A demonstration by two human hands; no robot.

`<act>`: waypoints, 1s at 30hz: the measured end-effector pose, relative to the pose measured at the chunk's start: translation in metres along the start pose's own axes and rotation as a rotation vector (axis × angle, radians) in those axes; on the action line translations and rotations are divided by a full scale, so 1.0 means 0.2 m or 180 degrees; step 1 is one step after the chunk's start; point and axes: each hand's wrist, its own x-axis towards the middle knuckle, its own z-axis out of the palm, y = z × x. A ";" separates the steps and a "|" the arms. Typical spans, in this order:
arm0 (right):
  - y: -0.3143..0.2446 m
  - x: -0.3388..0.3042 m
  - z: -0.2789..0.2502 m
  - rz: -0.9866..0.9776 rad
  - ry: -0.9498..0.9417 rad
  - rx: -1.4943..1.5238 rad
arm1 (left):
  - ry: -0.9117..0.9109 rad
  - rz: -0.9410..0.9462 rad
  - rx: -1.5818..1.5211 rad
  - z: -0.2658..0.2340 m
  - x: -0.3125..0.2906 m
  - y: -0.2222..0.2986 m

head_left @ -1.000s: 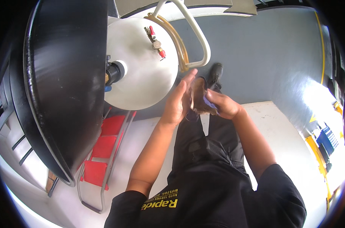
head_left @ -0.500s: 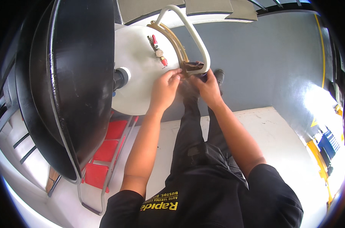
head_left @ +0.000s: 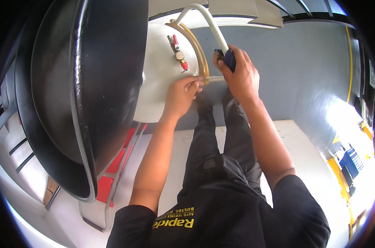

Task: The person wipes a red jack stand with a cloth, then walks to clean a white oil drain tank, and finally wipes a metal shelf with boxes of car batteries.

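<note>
My left hand (head_left: pixel 181 97) is closed in a pinch beside the lower end of a coiled amber hose (head_left: pixel 197 43). What its fingertips hold, if anything, is too small to make out. Wrapped round a dark blue object (head_left: pixel 230 61), my right hand (head_left: pixel 243 78) is held higher up against the white tube handle (head_left: pixel 214 31). A brown part shows beside the blue one; its exact kind is unclear. The hose and handle are at the edge of a white round tank (head_left: pixel 158 91). On the tank sits a brass valve (head_left: pixel 179 56) with red ends.
A large black bowl-shaped pan (head_left: pixel 109 74) fills the left, near my left forearm. Below it stands a metal frame with red panels (head_left: pixel 105 188). A grey floor (head_left: pixel 274 74) spreads to the right, with yellow and blue equipment (head_left: pixel 352 163) at the far right.
My right hand has moved up and right, away from my left hand, with the dark blue object. My left hand stays pinched by the hose. The tank and pan have shifted right in view.
</note>
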 end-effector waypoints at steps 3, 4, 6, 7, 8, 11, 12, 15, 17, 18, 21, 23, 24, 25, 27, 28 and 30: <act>-0.02 0.15 0.00 -0.0094 -0.0111 -0.0201 | -0.0023 0.0072 0.0066 0.00 0.00 -0.01; -0.04 0.21 0.03 -0.0120 -0.0127 -0.0372 | -0.0021 0.0079 0.0084 0.00 0.00 -0.01; -0.08 0.39 0.11 -0.0172 -0.0154 -0.0705 | 0.0009 0.0058 0.0117 0.01 0.00 -0.01; -0.10 0.48 0.14 -0.0204 -0.0149 -0.0840 | 0.0027 0.0054 0.0107 0.01 0.00 -0.02; -0.12 0.56 0.18 -0.0214 -0.0162 -0.0980 | 0.0050 0.0010 0.0107 0.01 0.01 -0.02; -0.19 0.78 0.22 -0.0361 -0.0407 -0.1205 | 0.0080 -0.0018 0.0177 0.02 0.02 -0.02; -0.22 0.87 0.23 -0.0378 -0.0655 -0.1114 | 0.0096 -0.0019 0.0216 0.02 0.02 -0.03; -0.31 1.02 0.28 -0.0710 -0.0968 -0.1047 | 0.0346 0.0354 0.0944 0.06 0.00 -0.03; -0.35 1.07 0.32 -0.0827 -0.0871 -0.0865 | 0.0651 0.0900 0.1846 0.10 -0.01 -0.02; -0.34 1.09 0.33 -0.0767 -0.1153 -0.0906 | 0.0744 0.1038 0.2311 0.12 -0.01 -0.01; -0.28 1.09 0.33 -0.1178 -0.1500 -0.0830 | 0.1234 0.1914 0.3291 0.15 0.01 0.02; -0.21 1.03 0.30 -0.2212 -0.1061 -0.0530 | 0.1481 0.2038 0.3541 0.15 0.07 0.03; -0.17 1.00 0.27 -0.2292 -0.0759 -0.0378 | 0.1415 0.1947 0.3634 0.14 0.11 0.04; -0.12 0.93 0.24 -0.2374 -0.0478 -0.0220 | 0.1352 0.1835 0.3718 0.14 0.14 0.04; -0.04 0.78 0.20 -0.2421 -0.0013 0.0161 | 0.1273 0.1554 0.4098 0.15 0.18 0.02; -0.02 0.73 0.18 -0.2392 0.0203 0.0378 | 0.1367 0.1621 0.4128 0.15 0.20 0.01; 0.03 0.60 0.14 -0.2053 0.0390 0.0707 | 0.1401 0.1577 0.4248 0.15 0.22 -0.02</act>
